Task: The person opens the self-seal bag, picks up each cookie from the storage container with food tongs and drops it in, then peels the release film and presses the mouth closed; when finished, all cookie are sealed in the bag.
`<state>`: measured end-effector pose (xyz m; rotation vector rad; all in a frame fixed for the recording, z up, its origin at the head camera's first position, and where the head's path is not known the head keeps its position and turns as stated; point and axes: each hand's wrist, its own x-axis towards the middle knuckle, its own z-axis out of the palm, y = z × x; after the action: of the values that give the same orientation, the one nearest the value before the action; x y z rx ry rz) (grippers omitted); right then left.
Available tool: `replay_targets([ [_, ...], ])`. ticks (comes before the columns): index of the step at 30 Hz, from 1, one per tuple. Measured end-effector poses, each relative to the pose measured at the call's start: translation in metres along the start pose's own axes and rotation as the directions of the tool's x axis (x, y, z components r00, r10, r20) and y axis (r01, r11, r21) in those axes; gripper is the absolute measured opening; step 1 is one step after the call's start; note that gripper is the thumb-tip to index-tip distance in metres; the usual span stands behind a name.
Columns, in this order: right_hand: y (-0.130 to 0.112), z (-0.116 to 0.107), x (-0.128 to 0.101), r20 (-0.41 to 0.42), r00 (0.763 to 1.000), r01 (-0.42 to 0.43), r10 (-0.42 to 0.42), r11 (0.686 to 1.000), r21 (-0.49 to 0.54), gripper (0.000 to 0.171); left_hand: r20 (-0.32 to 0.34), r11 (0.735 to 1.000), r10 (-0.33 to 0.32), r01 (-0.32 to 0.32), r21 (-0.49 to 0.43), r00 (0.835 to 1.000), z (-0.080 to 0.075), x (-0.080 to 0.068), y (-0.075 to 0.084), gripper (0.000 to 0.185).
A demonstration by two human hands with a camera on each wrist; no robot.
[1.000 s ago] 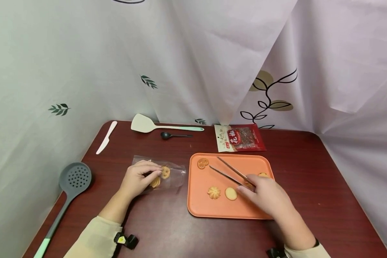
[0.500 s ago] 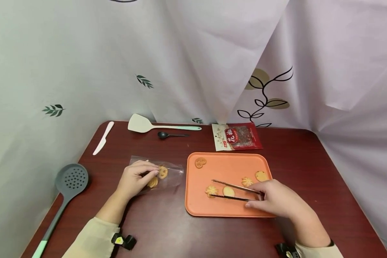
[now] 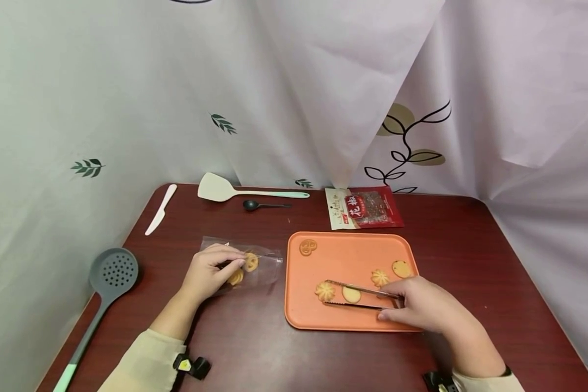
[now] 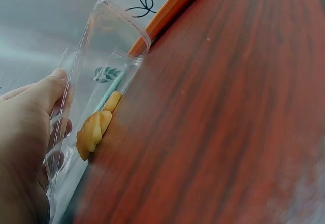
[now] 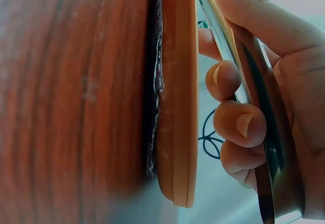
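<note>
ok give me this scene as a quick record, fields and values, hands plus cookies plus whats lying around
left hand: holds clear bag on the table, cookies inside
right hand: grips metal tongs
tongs tips: either side of oval cookie, by flower cookie
orange tray: five cookies in all
far edge: white spatula, black spoon, white knife, red packet
left edge: grey skimmer

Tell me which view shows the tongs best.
The head view: the whole tongs show, tips beside a cookie on the tray. The right wrist view shows only their handle in the right hand; the left wrist view, nothing.
</note>
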<state>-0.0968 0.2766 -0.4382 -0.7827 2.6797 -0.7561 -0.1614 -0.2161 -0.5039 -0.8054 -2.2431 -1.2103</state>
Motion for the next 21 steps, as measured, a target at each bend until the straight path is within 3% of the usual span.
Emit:
replay_targets([
  [7,-0.001,0.0043,0.0024,-0.013,1.0,-0.001,0.001,1.0,-0.013,0.024,-0.029,0.999,0.038,-0.038,-0.003,0.999,0.0002,-0.0002,0.001,0.025],
  [13,-0.0009,0.0063,0.0029,-0.002,1.0,-0.028,0.028,1.0,0.0,0.021,-0.011,1.0,0.021,-0.021,-0.013,1.0,-0.0005,0.001,0.0023,0.023],
  [21,-0.0015,0.0057,0.0033,-0.028,1.0,0.005,-0.006,0.999,-0.04,0.021,-0.008,1.0,0.019,-0.02,-0.017,1.0,0.0006,0.0011,0.0011,0.023],
])
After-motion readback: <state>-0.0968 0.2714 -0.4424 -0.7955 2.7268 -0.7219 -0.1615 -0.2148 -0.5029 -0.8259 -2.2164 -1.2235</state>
